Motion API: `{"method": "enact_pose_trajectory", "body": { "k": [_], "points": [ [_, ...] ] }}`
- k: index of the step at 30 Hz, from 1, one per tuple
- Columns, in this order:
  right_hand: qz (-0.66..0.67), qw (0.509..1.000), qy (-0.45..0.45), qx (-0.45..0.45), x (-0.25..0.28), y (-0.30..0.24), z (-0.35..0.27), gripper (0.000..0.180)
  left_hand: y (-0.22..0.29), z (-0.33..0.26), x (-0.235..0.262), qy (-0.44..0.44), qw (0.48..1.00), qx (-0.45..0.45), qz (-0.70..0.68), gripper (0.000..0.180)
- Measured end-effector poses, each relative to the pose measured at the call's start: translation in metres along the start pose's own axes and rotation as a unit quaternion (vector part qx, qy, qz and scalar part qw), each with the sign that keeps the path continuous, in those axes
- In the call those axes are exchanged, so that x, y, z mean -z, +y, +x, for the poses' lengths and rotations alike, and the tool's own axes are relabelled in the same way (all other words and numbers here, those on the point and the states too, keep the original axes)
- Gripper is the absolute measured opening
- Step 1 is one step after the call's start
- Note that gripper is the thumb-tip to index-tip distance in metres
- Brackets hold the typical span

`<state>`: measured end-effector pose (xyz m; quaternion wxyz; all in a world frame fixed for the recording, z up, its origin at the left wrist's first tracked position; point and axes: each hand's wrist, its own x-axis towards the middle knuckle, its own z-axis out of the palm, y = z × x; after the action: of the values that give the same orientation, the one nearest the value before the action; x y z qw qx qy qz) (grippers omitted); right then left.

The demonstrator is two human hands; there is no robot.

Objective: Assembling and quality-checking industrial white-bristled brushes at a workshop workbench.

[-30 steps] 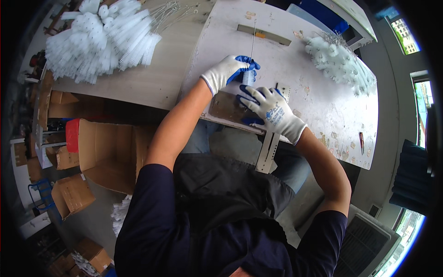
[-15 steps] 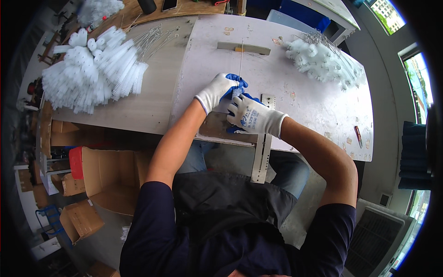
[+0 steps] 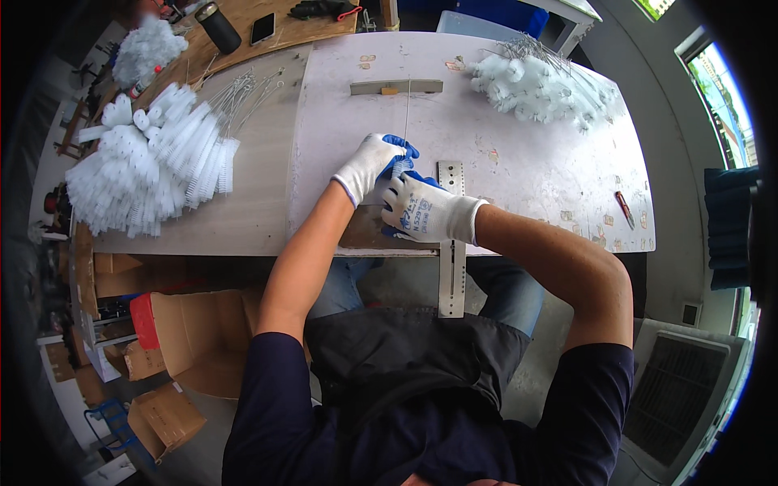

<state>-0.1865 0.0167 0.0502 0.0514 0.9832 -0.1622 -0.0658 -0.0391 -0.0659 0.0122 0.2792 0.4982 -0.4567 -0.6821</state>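
Both my hands wear white gloves with blue palms and meet near the table's front edge. A thin wire brush [image 3: 401, 167] is between them, its pale bristles partly hidden by my fingers. Its bare wire stem [image 3: 408, 113] points away from me. My left hand [image 3: 373, 164] is closed around the brush at the base of the stem. Just nearer to me, my right hand [image 3: 425, 209] has its fingers curled on the bristled part. Beneath the hands lies a brownish flat plate [image 3: 361, 229]. A perforated metal strip [image 3: 451, 283] sticks out over the front edge beside my right hand.
A big heap of white brushes [image 3: 138, 174] lies at the left, a smaller pile [image 3: 543, 85] at the far right. A grey bar [image 3: 417, 87] lies beyond my hands. A red knife-like tool [image 3: 624, 209] rests at right. A cardboard box [image 3: 203, 336] stands below left.
The head view has shifted, so the table sits farther left and more of the dark bottle at the back shows. Both hands stay together on the brush, with little visible change in grip.
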Motion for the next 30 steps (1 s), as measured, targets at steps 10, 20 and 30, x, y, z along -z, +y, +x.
{"method": "enact_pose_trajectory", "body": {
  "k": [10, 20, 30],
  "points": [
    [0.057, 0.995, -0.03, -0.071, 0.002, -0.021, 0.0, 0.016, -0.004, -0.048, -0.024, 0.162, 0.976, -0.132, 0.063, 0.021],
    [0.169, 0.932, -0.077, -0.312, 0.016, -0.061, 0.006, 0.029, -0.106, -0.211, -0.088, -0.006, 0.991, 0.013, -0.135, 0.021],
    [0.295, 0.833, 0.004, -0.469, 0.006, -0.085, 0.018, 0.039, -0.15, -0.186, -0.09, -0.079, 0.831, 0.069, -0.546, 0.029]
  ]
}}
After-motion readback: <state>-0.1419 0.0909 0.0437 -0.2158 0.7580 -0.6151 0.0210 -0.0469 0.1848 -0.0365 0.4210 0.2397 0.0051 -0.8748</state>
